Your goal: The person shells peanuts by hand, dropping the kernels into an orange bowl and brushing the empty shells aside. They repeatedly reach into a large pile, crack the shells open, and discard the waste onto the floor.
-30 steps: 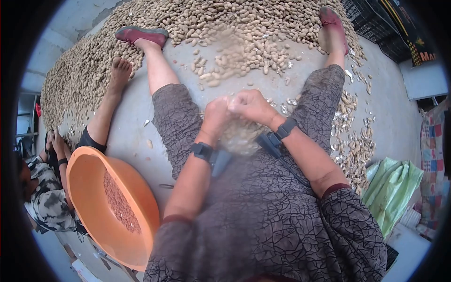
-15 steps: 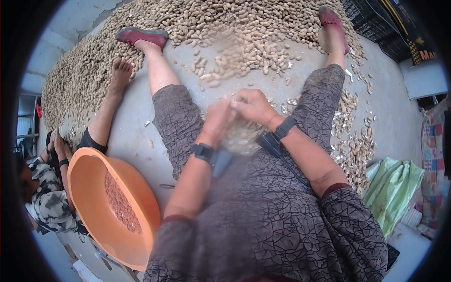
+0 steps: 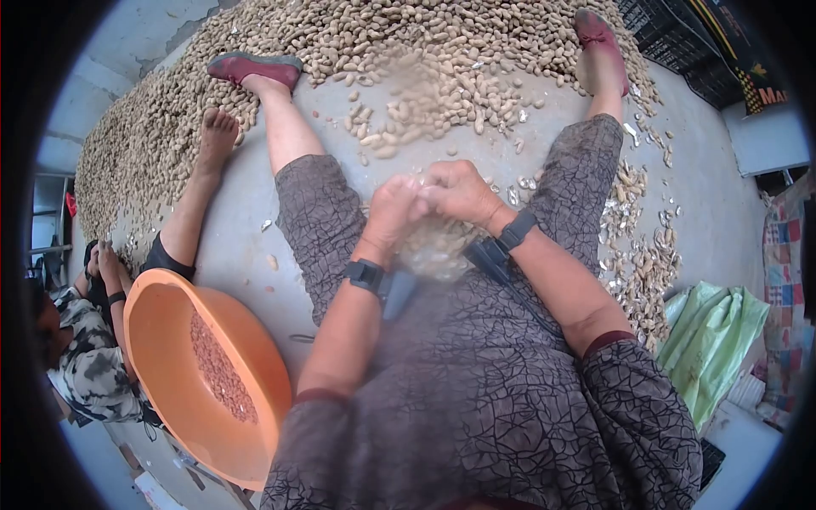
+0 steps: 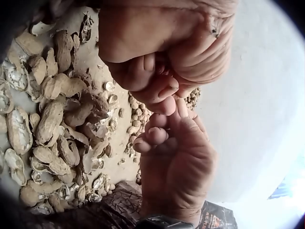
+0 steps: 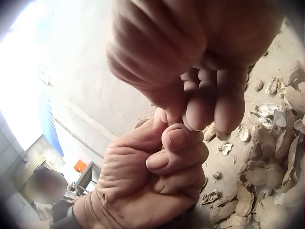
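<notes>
In the head view the left hand (image 3: 392, 212) and right hand (image 3: 464, 195) meet at their fingertips above a blurred heap of shells between the thighs. Both have curled fingers. The left wrist view has the left hand (image 4: 167, 43) above, its fingers folded inward, touching the right hand (image 4: 178, 164) below. Seen from the right wrist, thumbs and fingertips of the right hand (image 5: 190, 57) and left hand (image 5: 147, 176) pinch a small brownish peanut (image 5: 172, 122), mostly hidden by the fingers. Broken shells (image 4: 50, 124) lie beside the hands.
A large peanut pile (image 3: 340, 38) spreads beyond the feet. An orange basin (image 3: 263, 357) with reddish kernels (image 3: 223, 365) stands at left, near another seated person (image 3: 89, 365). At right are scattered shells (image 3: 642, 272), a green sack (image 3: 710, 340) and black crates (image 3: 693, 59).
Both hands stay together in nearly the same place, with small shifts of the fingers. The left hand looks less blurred now.
</notes>
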`<action>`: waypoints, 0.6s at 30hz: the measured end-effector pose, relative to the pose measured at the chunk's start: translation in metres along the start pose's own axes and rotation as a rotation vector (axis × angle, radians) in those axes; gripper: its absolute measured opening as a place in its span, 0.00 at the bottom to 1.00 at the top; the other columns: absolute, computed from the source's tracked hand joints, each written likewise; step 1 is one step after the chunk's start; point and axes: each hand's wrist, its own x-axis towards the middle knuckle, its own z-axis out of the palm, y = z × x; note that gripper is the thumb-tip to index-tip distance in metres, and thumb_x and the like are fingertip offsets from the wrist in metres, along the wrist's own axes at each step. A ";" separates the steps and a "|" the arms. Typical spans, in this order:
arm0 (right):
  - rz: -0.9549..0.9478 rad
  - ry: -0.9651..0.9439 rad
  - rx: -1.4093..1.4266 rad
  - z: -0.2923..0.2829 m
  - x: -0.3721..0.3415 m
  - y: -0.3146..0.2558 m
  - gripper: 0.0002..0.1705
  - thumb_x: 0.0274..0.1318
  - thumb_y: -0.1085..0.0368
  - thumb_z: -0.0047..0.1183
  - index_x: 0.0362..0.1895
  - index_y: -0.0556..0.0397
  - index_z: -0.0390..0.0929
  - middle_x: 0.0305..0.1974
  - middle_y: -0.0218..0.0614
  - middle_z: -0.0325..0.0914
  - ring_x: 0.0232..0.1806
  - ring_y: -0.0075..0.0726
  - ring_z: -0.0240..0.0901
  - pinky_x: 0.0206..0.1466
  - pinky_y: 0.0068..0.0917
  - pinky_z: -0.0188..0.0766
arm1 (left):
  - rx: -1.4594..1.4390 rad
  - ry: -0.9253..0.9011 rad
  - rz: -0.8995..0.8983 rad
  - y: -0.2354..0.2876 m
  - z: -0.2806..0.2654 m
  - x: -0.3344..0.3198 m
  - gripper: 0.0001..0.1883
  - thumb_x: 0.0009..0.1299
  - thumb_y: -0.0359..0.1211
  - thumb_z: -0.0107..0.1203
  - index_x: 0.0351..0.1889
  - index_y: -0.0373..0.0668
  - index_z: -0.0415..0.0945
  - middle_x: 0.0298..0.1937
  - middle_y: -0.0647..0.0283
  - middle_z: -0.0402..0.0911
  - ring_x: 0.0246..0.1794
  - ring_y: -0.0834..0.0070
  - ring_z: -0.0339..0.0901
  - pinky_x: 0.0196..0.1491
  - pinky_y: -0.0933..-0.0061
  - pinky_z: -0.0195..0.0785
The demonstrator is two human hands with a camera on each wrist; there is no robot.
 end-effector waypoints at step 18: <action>0.302 -0.069 0.282 -0.009 0.002 -0.006 0.08 0.56 0.64 0.52 0.37 0.56 0.73 0.30 0.32 0.77 0.25 0.20 0.73 0.27 0.18 0.74 | -0.083 -0.026 0.034 -0.002 -0.005 0.002 0.07 0.72 0.33 0.47 0.35 0.39 0.70 0.22 0.69 0.69 0.15 0.87 0.59 0.17 0.88 0.52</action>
